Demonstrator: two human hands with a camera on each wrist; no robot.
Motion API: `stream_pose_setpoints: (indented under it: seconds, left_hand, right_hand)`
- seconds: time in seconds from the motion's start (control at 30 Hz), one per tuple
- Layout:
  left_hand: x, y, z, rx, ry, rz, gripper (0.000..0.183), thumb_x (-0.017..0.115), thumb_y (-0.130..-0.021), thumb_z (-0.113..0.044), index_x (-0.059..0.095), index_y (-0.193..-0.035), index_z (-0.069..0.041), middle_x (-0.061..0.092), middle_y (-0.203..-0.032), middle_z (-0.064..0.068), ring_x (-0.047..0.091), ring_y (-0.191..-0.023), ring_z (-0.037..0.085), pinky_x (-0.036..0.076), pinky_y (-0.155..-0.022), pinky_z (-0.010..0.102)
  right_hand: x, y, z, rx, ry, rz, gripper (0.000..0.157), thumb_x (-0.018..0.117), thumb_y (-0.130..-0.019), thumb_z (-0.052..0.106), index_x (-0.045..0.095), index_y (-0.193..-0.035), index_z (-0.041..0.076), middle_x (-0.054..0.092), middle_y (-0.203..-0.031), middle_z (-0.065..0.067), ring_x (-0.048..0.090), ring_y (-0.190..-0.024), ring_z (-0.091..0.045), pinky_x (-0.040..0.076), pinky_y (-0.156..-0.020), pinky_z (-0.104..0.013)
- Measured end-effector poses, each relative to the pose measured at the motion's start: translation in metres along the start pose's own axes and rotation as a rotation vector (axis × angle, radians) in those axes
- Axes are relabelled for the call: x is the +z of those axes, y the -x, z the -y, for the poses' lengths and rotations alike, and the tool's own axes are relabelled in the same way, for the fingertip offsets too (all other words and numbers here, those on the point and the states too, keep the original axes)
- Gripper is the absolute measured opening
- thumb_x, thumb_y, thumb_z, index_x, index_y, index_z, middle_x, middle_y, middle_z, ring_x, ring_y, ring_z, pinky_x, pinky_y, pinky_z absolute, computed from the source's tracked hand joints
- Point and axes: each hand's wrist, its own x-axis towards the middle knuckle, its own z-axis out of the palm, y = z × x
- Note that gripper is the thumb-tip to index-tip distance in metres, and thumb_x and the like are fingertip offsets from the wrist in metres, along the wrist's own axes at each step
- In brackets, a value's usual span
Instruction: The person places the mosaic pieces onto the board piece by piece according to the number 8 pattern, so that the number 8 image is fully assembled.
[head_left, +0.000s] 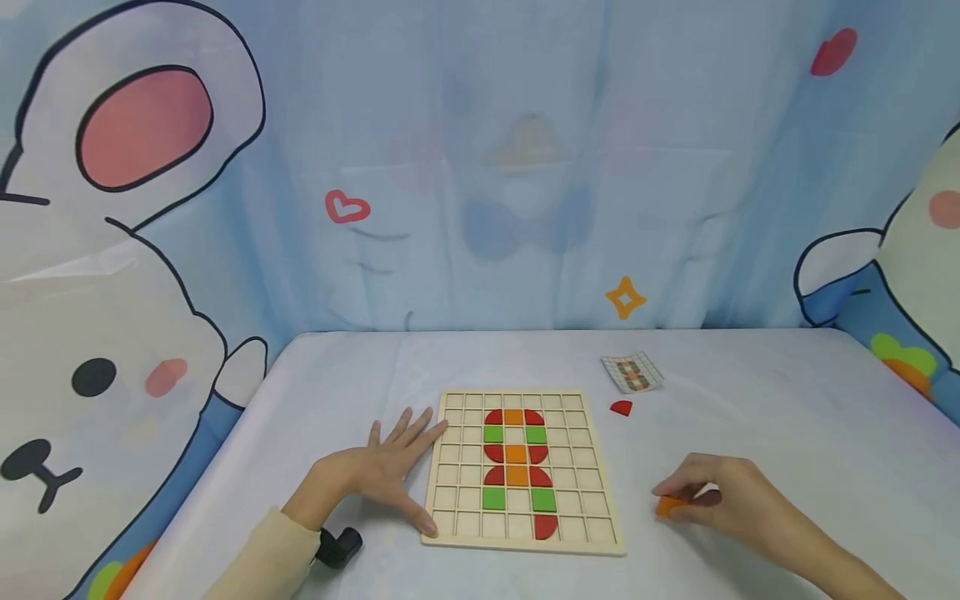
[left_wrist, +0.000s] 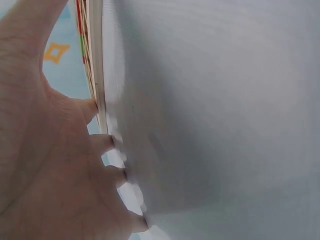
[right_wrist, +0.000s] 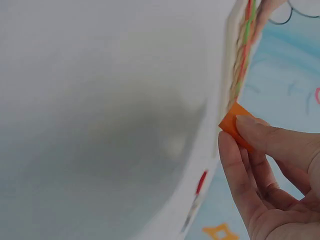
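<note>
A wooden grid board [head_left: 461, 525] lies on the white table, its middle columns filled with red quarter-round, orange square and green square tiles. My left hand [head_left: 386, 471] is spread at the board's left edge, thumb and forefinger touching the frame. To the right of the board, my right hand [head_left: 720, 500] pinches an orange square tile [head_left: 667, 506] between thumb and fingers, above the table. In the right wrist view the orange tile [right_wrist: 235, 125] shows clearly under the thumb. The lowest tile on the board is a red quarter-round [head_left: 546, 527].
A loose red quarter-round tile [head_left: 621, 407] lies right of the board's far corner. Behind it rests a small pattern card [head_left: 632, 372] with a printed grid design. A blue printed curtain [head_left: 510, 250] hangs behind the table.
</note>
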Motion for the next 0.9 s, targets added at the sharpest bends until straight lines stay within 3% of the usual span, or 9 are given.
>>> stream_pose_setpoints:
  seconds: [0.2,0.37,0.73,0.9]
  left_hand:
    - [0.001,-0.001,0.0,-0.001,0.006,-0.008,0.132,0.09,-0.074,-0.059,0.009,-0.17,-0.019,-0.004,-0.176,0.013,-0.009,-0.161,0.038,-0.003,-0.121,0.075]
    - [0.004,-0.003,0.0,0.001,0.015,-0.007,0.132,0.091,-0.074,-0.059,0.009,-0.17,-0.021,-0.003,-0.176,0.012,-0.008,-0.161,0.037,-0.003,-0.121,0.074]
    - [0.004,0.0,0.0,-0.007,0.017,-0.019,0.132,0.091,-0.073,-0.059,0.01,-0.17,-0.022,-0.002,-0.176,0.011,-0.008,-0.161,0.037,-0.003,-0.122,0.073]
    - [0.003,0.001,0.001,-0.006,0.015,-0.025,0.132,0.091,-0.073,-0.059,0.01,-0.17,-0.022,-0.001,-0.176,0.011,-0.008,-0.161,0.037,-0.003,-0.122,0.073]
  right_hand:
    - [0.018,-0.022,0.045,-0.092,-0.173,0.07,0.021,0.084,-0.084,-0.002,0.081,-0.103,0.007,0.07,-0.094,0.007,0.062,-0.082,-0.003,0.061,-0.072,-0.022]
    - [0.037,-0.04,0.075,-0.159,-0.247,0.142,0.016,0.083,-0.087,0.001,0.081,-0.101,0.008,0.07,-0.095,0.008,0.062,-0.085,-0.005,0.061,-0.075,-0.023]
    - [0.065,-0.072,0.102,-0.239,-0.245,0.211,0.015,0.083,-0.086,-0.003,0.083,-0.096,0.008,0.072,-0.089,0.009,0.063,-0.085,-0.004,0.059,-0.075,-0.023]
    - [0.076,-0.073,0.109,-0.192,-0.249,0.244,0.018,0.082,-0.084,-0.008,0.082,-0.091,0.009,0.071,-0.086,0.009,0.06,-0.076,-0.002,0.057,-0.07,-0.021]
